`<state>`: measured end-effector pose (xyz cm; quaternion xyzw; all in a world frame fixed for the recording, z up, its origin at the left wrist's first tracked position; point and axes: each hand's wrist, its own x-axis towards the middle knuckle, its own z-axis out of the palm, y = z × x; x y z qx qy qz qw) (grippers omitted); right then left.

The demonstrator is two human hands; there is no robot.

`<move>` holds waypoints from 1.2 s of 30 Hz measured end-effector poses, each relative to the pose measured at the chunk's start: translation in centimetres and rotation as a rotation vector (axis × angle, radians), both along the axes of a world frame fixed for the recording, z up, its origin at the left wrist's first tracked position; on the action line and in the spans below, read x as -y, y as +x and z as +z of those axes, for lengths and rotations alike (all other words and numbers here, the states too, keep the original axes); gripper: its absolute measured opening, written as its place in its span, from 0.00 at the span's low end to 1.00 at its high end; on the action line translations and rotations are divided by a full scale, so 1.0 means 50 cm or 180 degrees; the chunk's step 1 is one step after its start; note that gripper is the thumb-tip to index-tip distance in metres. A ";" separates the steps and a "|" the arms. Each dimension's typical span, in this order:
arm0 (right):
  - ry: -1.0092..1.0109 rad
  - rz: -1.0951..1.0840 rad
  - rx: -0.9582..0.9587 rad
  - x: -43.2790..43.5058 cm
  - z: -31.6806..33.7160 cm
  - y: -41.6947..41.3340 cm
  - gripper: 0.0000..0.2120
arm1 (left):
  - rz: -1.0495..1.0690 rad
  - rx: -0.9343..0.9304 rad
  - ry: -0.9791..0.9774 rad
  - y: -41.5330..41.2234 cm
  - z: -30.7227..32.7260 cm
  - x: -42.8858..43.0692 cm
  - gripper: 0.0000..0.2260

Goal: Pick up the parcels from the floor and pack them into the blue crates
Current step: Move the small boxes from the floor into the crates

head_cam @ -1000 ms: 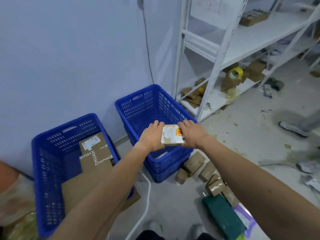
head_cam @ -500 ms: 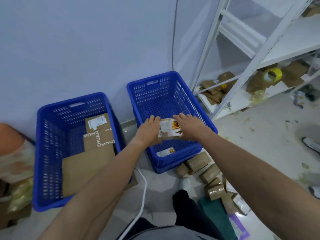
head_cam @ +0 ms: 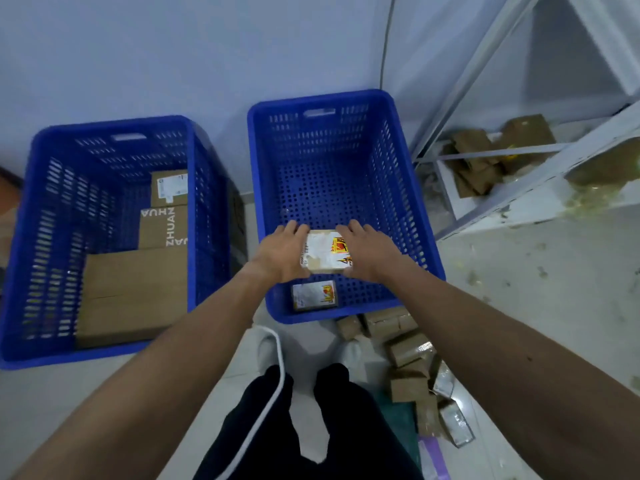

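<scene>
- Fingers (head_cam: pixel 294 228) on both sides are curled onto one small labelled parcel (head_cam: pixel 323 252). The left hand (head_cam: pixel 278 254) grips its left edge and the right hand (head_cam: pixel 369 252) grips its right edge. Nothing is released.
- That parcel hangs flat over the near half of the right crate (head_cam: pixel 349 97), inside the rim line. I can't tell how far it is above the crate bottom.
- Step in hand, my read: lowering it in, with set-down not yet done.
- Done in the right crate: one similar parcel (head_cam: pixel 314 295) lies flat at the near wall, just below my hands. The rest of that crate's bottom shows bare mesh, so there's plenty of room.
- Done in the left crate (head_cam: pixel 114 121): several cardboard boxes (head_cam: pixel 135 289) are stacked along its right side and near end. The left part looks free.
- Left to do: a pile of brown taped parcels (head_cam: pixel 405 348) sits on the floor (head_cam: pixel 519 289), touching the near right corner of the right crate and running back past my right leg. I see at least six or so; the exact count is unclear.
- More brown packs (head_cam: pixel 476 161) are on the low shelf (head_cam: pixel 540 199) to the right. They're off the floor, so likely out of scope.
- Estimate: early to mid task, with most small parcels unpacked.
</scene>
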<state>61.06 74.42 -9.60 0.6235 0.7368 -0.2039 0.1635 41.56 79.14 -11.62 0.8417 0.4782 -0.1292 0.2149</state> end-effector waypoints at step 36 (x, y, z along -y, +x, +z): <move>-0.1123 -0.0235 -0.0116 -0.115 -0.651 -0.043 0.37 | 0.0742 -0.0992 -0.1337 0.064 -0.613 -0.061 0.35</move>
